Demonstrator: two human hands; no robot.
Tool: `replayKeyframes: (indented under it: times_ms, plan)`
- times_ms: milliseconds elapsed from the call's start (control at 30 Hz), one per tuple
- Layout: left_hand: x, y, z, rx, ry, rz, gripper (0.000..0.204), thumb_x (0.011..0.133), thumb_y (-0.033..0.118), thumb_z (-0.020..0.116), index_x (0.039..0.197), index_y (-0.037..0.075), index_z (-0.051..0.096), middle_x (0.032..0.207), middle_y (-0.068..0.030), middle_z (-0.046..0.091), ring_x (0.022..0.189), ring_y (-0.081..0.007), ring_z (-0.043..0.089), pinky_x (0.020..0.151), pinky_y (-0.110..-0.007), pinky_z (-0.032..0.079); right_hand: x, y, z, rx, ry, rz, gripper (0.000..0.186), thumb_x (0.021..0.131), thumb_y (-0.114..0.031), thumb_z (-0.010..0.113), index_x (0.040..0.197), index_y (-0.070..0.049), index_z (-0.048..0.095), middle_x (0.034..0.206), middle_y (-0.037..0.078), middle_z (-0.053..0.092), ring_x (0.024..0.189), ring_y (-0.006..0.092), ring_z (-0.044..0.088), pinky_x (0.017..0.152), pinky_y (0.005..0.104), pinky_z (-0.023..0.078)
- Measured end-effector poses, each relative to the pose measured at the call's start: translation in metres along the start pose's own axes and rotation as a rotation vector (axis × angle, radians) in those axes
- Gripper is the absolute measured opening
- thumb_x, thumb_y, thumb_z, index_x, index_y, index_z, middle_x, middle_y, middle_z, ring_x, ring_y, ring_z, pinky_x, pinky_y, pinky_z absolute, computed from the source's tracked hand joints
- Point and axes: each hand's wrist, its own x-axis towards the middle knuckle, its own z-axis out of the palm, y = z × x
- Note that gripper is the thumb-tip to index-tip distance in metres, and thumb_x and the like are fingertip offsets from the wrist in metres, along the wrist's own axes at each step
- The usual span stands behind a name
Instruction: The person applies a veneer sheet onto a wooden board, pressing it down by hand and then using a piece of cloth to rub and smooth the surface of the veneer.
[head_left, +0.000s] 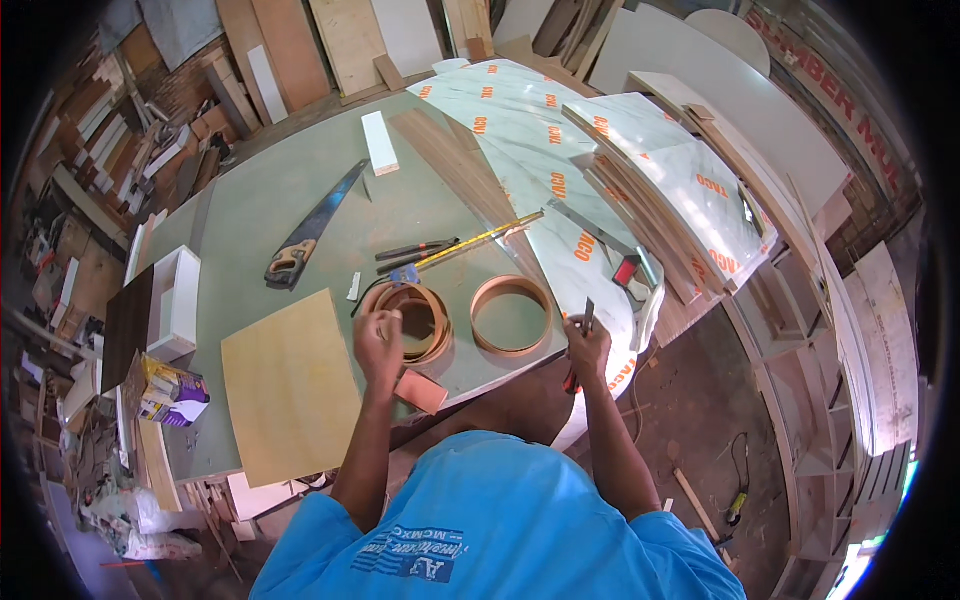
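Observation:
My left hand (378,345) has its fingers curled against the near left rim of a brown wooden-looking coiled band (437,335), gripping its edge. A second round brown band (545,310) stands to the right of it, apart from both hands. Closed around a cutter knife (588,316) with a dark flat blade and some red at its handle end, my right hand (588,348) hovers by the table's near right edge. A small reddish-brown block (421,392) lies just below the left coil.
The green-grey table (250,220) bears a handsaw (310,235), dark pincers (415,253), a yellow measuring tape (480,241), a metal square (600,228) and a plywood sheet (290,390). Marble-patterned sheets (530,130) and brown strips (650,215) occupy its right; a white box (177,303) stands left.

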Motion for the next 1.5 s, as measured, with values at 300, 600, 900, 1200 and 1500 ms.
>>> replayKeyframes:
  times_ms: [300,600,900,1200,1500]
  plan:
    - [-0.033,-0.038,0.065,0.681,-0.440,0.475,0.063,0.077,0.043,0.080,0.110,-0.007,0.061,0.115,-0.0193,0.060,0.114,-0.0336,0.057,0.098,-0.047,0.045,-0.065,0.078,-0.008,-0.154,-0.185,0.056,0.020,0.086,-0.020,0.071,0.090,-0.001,0.070,0.058,0.002,0.056,0.050,0.0105,0.054,0.046,0.0296,0.044]
    - [0.001,-0.025,0.057,0.502,-0.435,0.146,0.040,0.078,0.029,0.076,0.099,-0.003,0.065,0.098,-0.0236,0.069,0.090,-0.0403,0.069,0.082,-0.047,0.054,-0.114,0.099,-0.062,-0.266,-0.109,0.097,0.024,0.081,-0.020,0.076,0.090,0.001,0.072,0.063,0.006,0.059,0.055,0.0139,0.054,0.052,0.0345,0.043]
    - [-0.059,0.101,-0.128,-0.584,-0.337,-0.184,0.050,0.086,0.032,0.073,0.120,-0.003,0.061,0.102,-0.0161,0.071,0.088,-0.0277,0.071,0.078,-0.041,0.057,-0.073,0.088,-0.050,-0.102,-0.624,0.031,0.017,0.086,-0.016,0.070,0.090,0.000,0.071,0.057,0.001,0.054,0.048,0.0098,0.051,0.044,0.0285,0.038]
    - [-0.328,0.002,-0.151,-1.546,0.169,-0.601,0.069,0.090,0.049,0.067,0.135,0.000,0.051,0.106,-0.0184,0.067,0.094,-0.0304,0.068,0.085,-0.045,0.056,-0.085,0.007,0.030,-0.189,-1.315,-0.052,0.015,0.087,-0.018,0.073,0.089,-0.004,0.067,0.057,-0.002,0.052,0.044,0.0079,0.050,0.041,0.0261,0.041]
    - [-0.470,-0.043,-0.136,-0.903,0.951,-0.511,0.042,0.084,0.036,0.077,0.112,0.008,0.063,0.092,-0.0103,0.066,0.088,-0.0246,0.068,0.078,-0.040,0.057,-0.315,-0.048,0.129,-0.291,-2.073,-0.835,0.054,0.076,-0.039,0.085,0.107,0.002,0.067,0.085,0.008,0.069,0.078,0.0182,0.066,0.071,0.0336,0.054]
